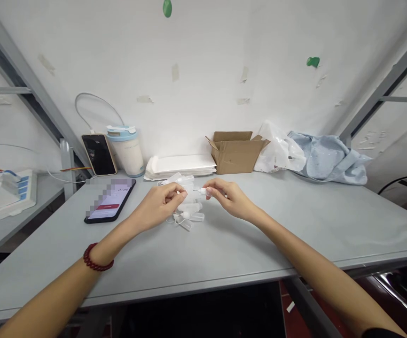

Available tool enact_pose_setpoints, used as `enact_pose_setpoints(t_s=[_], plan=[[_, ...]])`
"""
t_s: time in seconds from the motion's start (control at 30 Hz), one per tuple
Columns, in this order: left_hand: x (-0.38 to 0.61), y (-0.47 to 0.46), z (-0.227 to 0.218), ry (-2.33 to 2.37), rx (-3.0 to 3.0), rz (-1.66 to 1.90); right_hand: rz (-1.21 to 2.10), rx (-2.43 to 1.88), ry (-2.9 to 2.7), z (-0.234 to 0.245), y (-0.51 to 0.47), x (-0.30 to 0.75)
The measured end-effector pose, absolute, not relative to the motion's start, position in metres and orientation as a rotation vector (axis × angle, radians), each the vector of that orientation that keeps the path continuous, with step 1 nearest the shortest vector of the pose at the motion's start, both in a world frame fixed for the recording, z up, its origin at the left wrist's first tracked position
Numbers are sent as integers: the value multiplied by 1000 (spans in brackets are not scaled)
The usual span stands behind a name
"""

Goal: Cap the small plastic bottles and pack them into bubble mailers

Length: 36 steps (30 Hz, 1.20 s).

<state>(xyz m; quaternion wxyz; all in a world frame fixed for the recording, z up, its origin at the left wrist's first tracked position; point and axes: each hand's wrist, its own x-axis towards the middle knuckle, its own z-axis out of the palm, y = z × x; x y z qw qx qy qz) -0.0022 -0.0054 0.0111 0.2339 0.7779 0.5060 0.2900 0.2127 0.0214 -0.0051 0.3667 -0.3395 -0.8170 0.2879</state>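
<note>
The table [312,211] is crossed by two forearms [302,253], angled inward; the left hand [164,199] is drawn into a pinch, though whether anything is held cannot be told; the right hand [230,196] is turned toward it; between them translucent bottles [191,207] are clustered; a white needle-tipped piece [202,191] is pinched by the right fingertips

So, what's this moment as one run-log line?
left hand: pinched together, contents unclear | right hand: holding small white plastic needle-tipped piece | nearby: small translucent plastic bottles on flat grey table
</note>
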Motion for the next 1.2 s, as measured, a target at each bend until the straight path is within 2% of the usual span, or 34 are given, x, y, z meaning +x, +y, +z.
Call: enact_pose_setpoints(t_s=[0.43, 0.9, 1.2], plan=[[1, -8, 11, 1193, 2371, 766, 936, -836, -2061, -2, 15, 212], [0, -9, 9, 1106, 2359, 1014, 1169, -794, -1910, 7, 9, 210], [-1, -11, 8, 1076, 2382, 1012, 1293, -763, -1855, 4, 10, 210]])
